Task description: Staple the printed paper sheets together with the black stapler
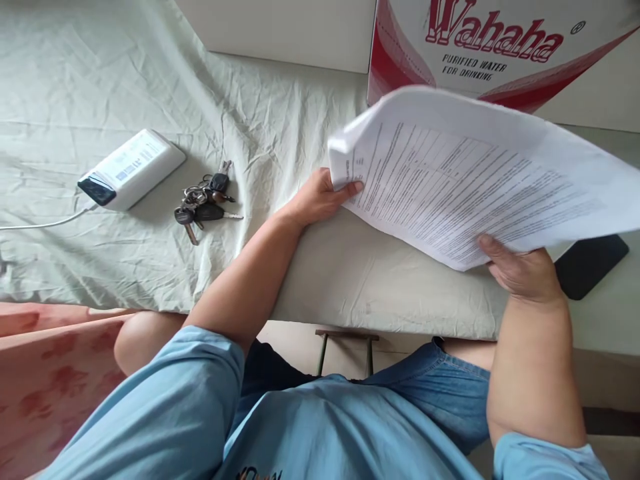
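A: What have we got in our hands?

B: A sheaf of printed papers [480, 180], lifted off the cloth-covered table [350, 280] and tilted up toward us. Our left hand [320, 197] pinches its near left corner, thumb on top of the print, the other fingers curled under where we cannot see them.

A: And the other hand?

B: Our right hand [523, 270] grips the bottom edge of the sheaf, thumb lying across the printed face, the rest closed beneath the pages. The top sheets bow upward between the two hands.

A: What lies about us?

B: Out beyond our left hand's wrist side, a bunch of keys [205, 203] rests on the cloth, and farther the same way a white power bank [131, 169] with a white cable [45, 223] running from its end. Just past our right hand, partly under the pages, sits a dark flat phone [590, 265]. Ahead of both hands, behind the papers, stands a red and white carton [500, 47] printed "Wahaha, purified water for drinking".
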